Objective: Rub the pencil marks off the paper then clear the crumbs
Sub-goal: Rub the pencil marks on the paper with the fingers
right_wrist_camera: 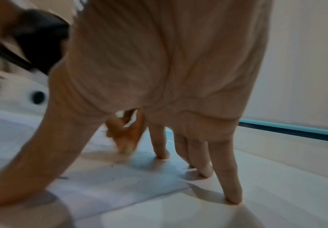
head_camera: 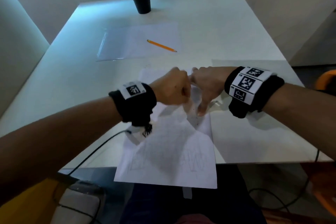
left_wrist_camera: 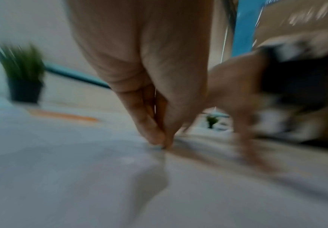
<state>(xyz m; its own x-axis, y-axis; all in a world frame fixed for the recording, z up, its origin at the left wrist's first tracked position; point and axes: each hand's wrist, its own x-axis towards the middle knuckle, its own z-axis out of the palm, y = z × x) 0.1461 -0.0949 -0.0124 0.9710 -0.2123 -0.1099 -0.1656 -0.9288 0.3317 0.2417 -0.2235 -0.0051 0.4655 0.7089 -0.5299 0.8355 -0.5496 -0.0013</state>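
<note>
The white rectangular sheet of paper is the landmark. Its long axis runs away from the person, and its near end overhangs the front edge of the white surface. On the near half of the sheet, faint grey pencil marks remain, blurred but readable as scribbled lines.

Toward the far end of the sheet both hands meet. The left hand has its grip pressed together, fingertips bunched and pointing down onto the paper; they seem to pinch something small, probably an eraser, but blur hides what it is. Just beside it, toward the sheet's right edge, the right hand is spread, fingers straight and planted, some on the far right corner of the paper and some on the surface just off it, with the thumb reaching back over the sheet. Dark crumbs speckle the paper between the two hands.

So the rubbing hand is the left, and the unrubbed marks lie nearward of its grip along the sheet's long axis; the next strokes would likely have to work back toward the person.

Beyond the far end of the sheet lie a clear plastic sleeve and an orange pencil; farther still stands a green plant in a black pot.
</note>
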